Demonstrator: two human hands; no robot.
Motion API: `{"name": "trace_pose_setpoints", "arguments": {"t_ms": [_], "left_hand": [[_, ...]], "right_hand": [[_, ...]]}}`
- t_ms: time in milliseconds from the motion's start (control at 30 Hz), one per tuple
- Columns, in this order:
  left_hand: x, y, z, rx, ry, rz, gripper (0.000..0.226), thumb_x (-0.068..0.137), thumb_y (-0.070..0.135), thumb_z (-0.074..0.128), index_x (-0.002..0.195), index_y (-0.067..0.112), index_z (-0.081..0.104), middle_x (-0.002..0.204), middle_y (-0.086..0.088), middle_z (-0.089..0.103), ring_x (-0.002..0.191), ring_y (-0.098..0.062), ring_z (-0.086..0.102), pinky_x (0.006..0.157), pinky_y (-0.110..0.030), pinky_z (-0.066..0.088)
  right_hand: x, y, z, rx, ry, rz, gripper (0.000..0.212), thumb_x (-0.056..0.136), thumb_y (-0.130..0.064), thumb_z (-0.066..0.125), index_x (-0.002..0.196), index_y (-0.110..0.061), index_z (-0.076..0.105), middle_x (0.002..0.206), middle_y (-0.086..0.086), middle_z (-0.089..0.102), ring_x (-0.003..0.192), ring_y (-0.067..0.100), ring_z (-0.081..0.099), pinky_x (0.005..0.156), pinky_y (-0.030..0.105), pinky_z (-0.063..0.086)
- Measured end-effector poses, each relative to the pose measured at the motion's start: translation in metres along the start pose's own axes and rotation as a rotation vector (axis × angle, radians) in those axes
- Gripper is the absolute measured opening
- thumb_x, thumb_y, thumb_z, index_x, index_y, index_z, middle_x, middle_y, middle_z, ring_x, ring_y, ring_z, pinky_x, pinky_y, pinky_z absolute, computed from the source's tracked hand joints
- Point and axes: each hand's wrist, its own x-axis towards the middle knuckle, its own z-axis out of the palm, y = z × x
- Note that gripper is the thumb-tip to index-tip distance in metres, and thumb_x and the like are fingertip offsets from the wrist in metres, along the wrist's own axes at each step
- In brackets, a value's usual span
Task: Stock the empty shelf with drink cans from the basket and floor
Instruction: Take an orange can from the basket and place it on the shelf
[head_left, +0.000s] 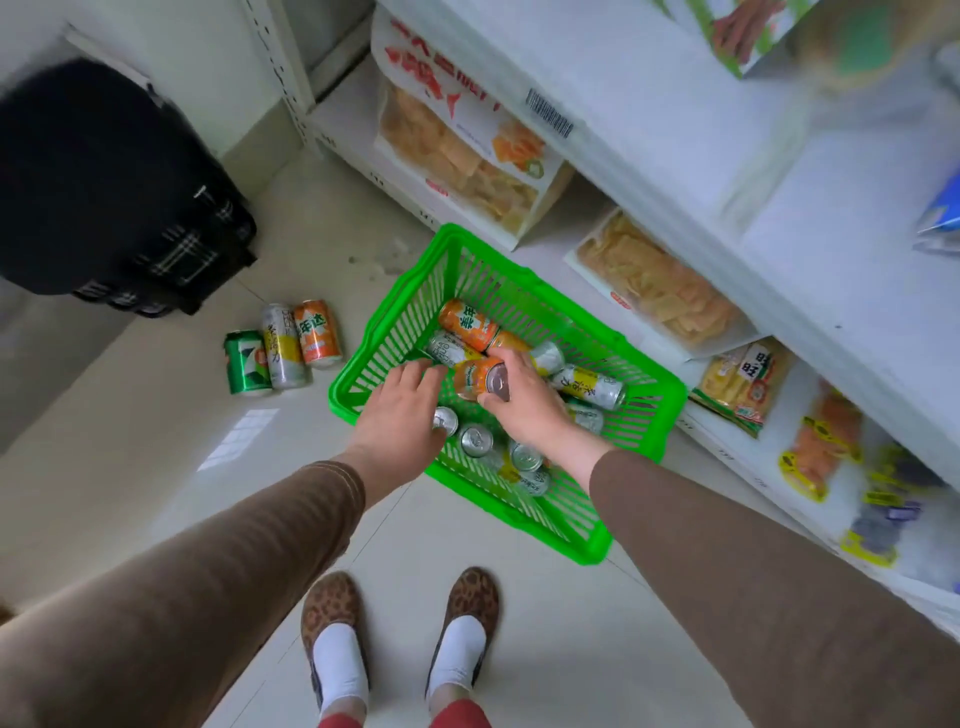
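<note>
A green plastic basket (644, 410) sits on the floor below me, holding several drink cans, orange and silver-yellow. My right hand (524, 400) is inside it, closed around an orange can (475, 378) whose top faces me. My left hand (402, 410) reaches into the basket's left side, fingers bent onto a green can that is mostly hidden beneath them; whether it grips is unclear. Three cans lie on the floor left of the basket: a green can (247, 362), a silver-yellow can (283, 347) and an orange can (317, 332). A bare white shelf (675, 104) runs along the upper right.
Lower shelves on the right hold snack bags (467, 150) and small packets (821, 452). A black suitcase (114, 192) stands at the upper left on the tiled floor. My feet in leopard-print shoes (332, 618) stand just behind the basket.
</note>
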Motion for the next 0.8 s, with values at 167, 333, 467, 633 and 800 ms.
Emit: {"name": "trace_pose_setpoints", "arguments": {"t_ms": [167,333,467,633,800], "left_hand": [[-0.034,0.056,-0.141,-0.052,0.080,0.045,0.077,0.080,0.028,0.069,0.146,0.010,0.033,0.134,-0.010,0.043,0.121,-0.031,0.041,0.103,-0.043,0.039],[-0.073,0.115,-0.291,-0.146,0.245,0.169,0.072,0.080,0.027,0.070,0.141,0.009,0.038,0.131,-0.012,0.045,0.119,-0.033,0.042,0.103,-0.042,0.037],[-0.103,0.161,-0.394,-0.196,0.393,0.318,0.072,0.079,0.024,0.071,0.142,0.010,0.038,0.135,-0.010,0.045,0.122,-0.030,0.041,0.108,-0.036,0.031],[-0.118,0.212,-0.479,-0.200,0.498,0.446,0.070,0.082,0.026,0.069,0.142,0.013,0.037,0.134,-0.009,0.045,0.121,-0.028,0.039,0.106,-0.036,0.032],[-0.089,0.257,-0.520,-0.159,0.513,0.470,0.069,0.083,0.029,0.065,0.144,0.014,0.035,0.139,-0.007,0.042,0.127,-0.028,0.037,0.109,-0.040,0.033]], "right_hand": [[-0.095,-0.087,-0.136,0.146,0.163,0.023,0.060,0.092,-0.037,0.069,0.143,-0.024,0.040,0.143,0.002,0.053,0.126,0.021,0.055,0.096,0.031,0.041],[-0.200,-0.183,-0.270,0.313,0.393,-0.020,0.058,0.076,-0.057,0.070,0.125,-0.037,0.046,0.121,-0.006,0.064,0.109,0.021,0.064,0.093,0.044,0.052],[-0.275,-0.250,-0.365,0.393,0.528,-0.120,0.051,0.066,-0.064,0.068,0.109,-0.041,0.052,0.106,-0.012,0.065,0.075,0.014,0.062,0.070,0.045,0.056],[-0.323,-0.305,-0.462,0.341,0.694,-0.177,0.049,0.068,-0.067,0.067,0.102,-0.031,0.063,0.094,-0.008,0.071,0.047,0.013,0.060,0.057,0.037,0.050],[-0.303,-0.313,-0.533,0.075,0.774,-0.047,0.042,0.083,-0.067,0.059,0.102,-0.030,0.062,0.078,-0.011,0.071,0.052,0.011,0.069,0.076,0.038,0.058]]}}
